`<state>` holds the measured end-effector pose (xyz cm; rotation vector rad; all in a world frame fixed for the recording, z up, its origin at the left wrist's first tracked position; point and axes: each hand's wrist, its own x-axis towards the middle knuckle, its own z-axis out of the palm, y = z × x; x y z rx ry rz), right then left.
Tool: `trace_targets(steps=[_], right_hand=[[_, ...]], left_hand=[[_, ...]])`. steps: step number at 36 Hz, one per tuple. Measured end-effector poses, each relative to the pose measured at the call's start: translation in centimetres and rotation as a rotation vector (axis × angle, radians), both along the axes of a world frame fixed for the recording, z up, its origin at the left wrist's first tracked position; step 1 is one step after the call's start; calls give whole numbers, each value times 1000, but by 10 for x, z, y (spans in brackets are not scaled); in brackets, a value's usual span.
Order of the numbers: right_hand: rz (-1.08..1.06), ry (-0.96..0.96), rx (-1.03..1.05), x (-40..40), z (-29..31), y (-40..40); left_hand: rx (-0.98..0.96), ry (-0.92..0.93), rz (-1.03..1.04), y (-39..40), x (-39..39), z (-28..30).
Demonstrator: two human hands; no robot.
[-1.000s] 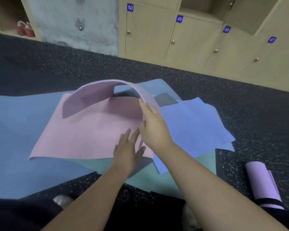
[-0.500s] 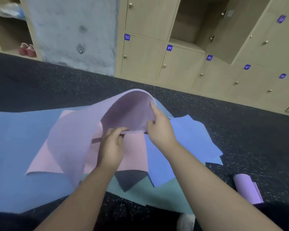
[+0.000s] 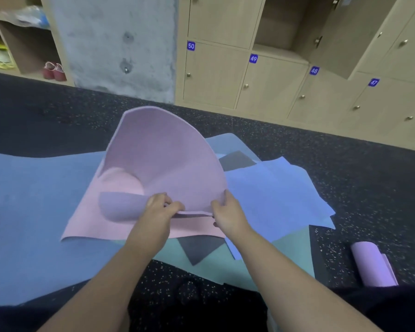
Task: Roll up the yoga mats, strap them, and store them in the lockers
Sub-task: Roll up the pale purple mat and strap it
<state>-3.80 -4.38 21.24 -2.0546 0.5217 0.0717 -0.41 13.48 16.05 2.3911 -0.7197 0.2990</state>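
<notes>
A small pink mat (image 3: 163, 161) lies in the middle of the floor, its far end folded up and toward me into a tall curve. My left hand (image 3: 159, 208) pinches the near edge of that fold, and my right hand (image 3: 227, 210) pinches the same edge a little to the right. Beneath it lie a wide blue mat (image 3: 31, 200), a teal mat (image 3: 252, 262), a periwinkle sheet (image 3: 276, 195) and a dark grey piece (image 3: 198, 248). A rolled lilac mat (image 3: 371, 265) lies on the floor at the right.
Wooden lockers (image 3: 268, 89) numbered 50 down to 47 line the back wall; one upper locker (image 3: 288, 22) stands open. A concrete pillar (image 3: 115, 44) rises at the back left, beside shelves with red shoes (image 3: 54, 71). The floor (image 3: 369, 168) is dark speckled rubber.
The pink mat's far end has been pulled further over toward me. My left hand left the flat mat and took hold of the folded edge beside my right hand. The camera tilted up.
</notes>
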Motion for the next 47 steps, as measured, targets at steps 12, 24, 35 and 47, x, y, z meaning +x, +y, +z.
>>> trace_targets(steps=[12,24,35,47], right_hand=[[160,-246,-255,-33,-27,-29],[103,-157,-256,-41,-76,-62],[-181,-182,-174,-26,-98,-96],[-71,-237,-911,-23,-139,-97]], left_hand=[[180,34,67,-41,-5,-16],[507,299,226,-28,-10,-66],[137,444,359,-17,6,-92],[-55,-221,168,-79,33,-73]])
